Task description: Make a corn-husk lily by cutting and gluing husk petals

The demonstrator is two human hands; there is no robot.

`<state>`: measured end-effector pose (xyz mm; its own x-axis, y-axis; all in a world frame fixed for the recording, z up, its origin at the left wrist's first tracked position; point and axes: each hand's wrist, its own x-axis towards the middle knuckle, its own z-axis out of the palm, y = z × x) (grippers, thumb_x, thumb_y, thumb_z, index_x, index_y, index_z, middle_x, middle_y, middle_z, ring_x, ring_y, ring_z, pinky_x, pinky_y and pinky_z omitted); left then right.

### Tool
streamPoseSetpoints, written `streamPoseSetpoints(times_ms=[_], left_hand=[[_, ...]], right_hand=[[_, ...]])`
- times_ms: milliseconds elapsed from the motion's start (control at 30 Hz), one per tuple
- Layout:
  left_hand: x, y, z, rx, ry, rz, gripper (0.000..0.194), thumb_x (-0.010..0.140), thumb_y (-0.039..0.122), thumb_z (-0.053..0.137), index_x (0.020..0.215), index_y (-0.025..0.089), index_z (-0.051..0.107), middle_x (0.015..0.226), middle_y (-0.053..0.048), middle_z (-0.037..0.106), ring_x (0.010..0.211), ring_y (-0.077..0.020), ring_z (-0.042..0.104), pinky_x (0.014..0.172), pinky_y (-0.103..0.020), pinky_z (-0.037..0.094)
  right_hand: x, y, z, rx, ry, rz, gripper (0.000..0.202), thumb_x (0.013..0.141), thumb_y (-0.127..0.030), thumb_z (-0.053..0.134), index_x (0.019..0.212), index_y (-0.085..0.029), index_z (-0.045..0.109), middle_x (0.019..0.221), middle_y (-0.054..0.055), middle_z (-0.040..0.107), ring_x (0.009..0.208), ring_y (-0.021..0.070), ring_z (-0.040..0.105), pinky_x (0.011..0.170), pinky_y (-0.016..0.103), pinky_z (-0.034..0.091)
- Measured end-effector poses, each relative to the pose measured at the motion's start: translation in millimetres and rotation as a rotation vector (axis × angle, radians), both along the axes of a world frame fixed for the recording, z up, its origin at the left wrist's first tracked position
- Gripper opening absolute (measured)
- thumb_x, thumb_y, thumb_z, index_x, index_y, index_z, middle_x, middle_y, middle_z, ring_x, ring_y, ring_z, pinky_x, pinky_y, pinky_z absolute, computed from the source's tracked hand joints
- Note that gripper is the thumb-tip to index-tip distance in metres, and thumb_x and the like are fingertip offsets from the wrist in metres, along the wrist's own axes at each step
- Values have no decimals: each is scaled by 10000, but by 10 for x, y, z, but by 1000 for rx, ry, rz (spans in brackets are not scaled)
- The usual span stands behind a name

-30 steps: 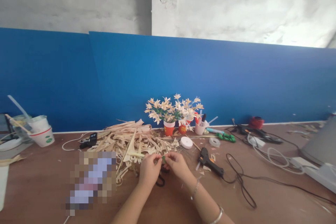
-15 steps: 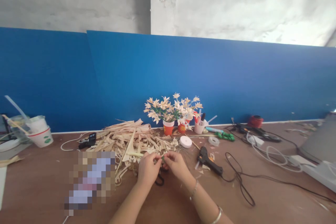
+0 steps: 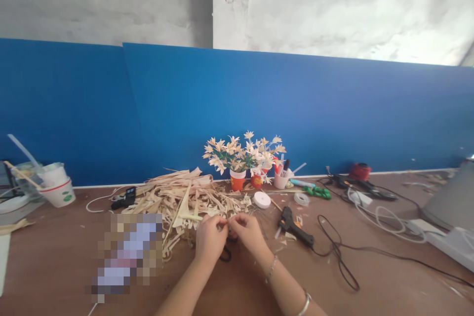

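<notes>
My left hand (image 3: 211, 238) and my right hand (image 3: 249, 233) meet fingertip to fingertip low in the middle of the view. Both are pinched closed; whatever is between the fingers is too small to make out. A pale stalk (image 3: 191, 217) sticks out to the left beside my left hand. Behind the hands lies a heap of dry, straw-coloured husks (image 3: 174, 192). Part of a black loop (image 3: 225, 255), perhaps a scissors handle, shows on the table beneath them. Pale flowers (image 3: 231, 145) stand in a red paper cup (image 3: 237, 181) beyond the heap.
Right of my hands are a black glue gun (image 3: 296, 228) with its cable, a white roll (image 3: 262, 200), a clear tape roll (image 3: 301, 199) and green ties (image 3: 317, 192). Farther right lie white cables and a power strip (image 3: 452, 247). A white cup (image 3: 58, 193) stands left.
The green bit seen between my fingertips before is no longer visible. My hands have shifted only slightly, and the right forearm with its bracelets has moved a little left.
</notes>
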<state>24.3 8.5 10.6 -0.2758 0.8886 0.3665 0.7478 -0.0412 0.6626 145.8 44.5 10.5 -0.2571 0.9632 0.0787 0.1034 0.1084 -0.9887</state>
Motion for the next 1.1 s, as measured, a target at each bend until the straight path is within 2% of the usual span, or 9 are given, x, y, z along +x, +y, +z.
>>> streamPoseSetpoints(times_ms=[333,567,767,867,1100], left_hand=[[9,-10,20,-21,9,-10,86,701,193,599,665,206,676,682,-28,599,679,-172,546,649,-259,371],[-13,16,-34,-29,-34,-46,71,683,158,614,666,199,670,672,-20,611,691,-169,563,653,-254,385],[-13,26,-40,-65,-137,-95,128,674,148,614,748,203,702,681,-19,663,716,-180,595,682,-270,411],[-17,44,-50,-88,-192,-146,116,682,183,597,713,198,708,686,-26,692,741,-195,609,689,-279,422],[-44,122,-156,-136,-503,-194,170,673,282,591,697,148,693,623,-40,688,597,-179,611,564,-255,439]], right_hand=[[16,24,-29,0,-3,-16,312,670,-455,590,594,-153,564,479,-21,548,450,120,527,467,220,420],[28,35,-32,-25,-7,-21,342,645,-491,605,591,-156,567,483,-18,560,452,125,531,465,225,419],[48,54,-47,4,53,11,327,655,-483,607,625,-159,578,505,-15,570,465,129,535,482,238,433],[59,50,-17,10,37,21,302,659,-455,607,614,-159,572,502,-18,563,458,121,528,479,233,430],[61,29,36,21,41,66,246,655,-401,616,664,-156,597,498,-26,563,474,114,523,501,228,434]])
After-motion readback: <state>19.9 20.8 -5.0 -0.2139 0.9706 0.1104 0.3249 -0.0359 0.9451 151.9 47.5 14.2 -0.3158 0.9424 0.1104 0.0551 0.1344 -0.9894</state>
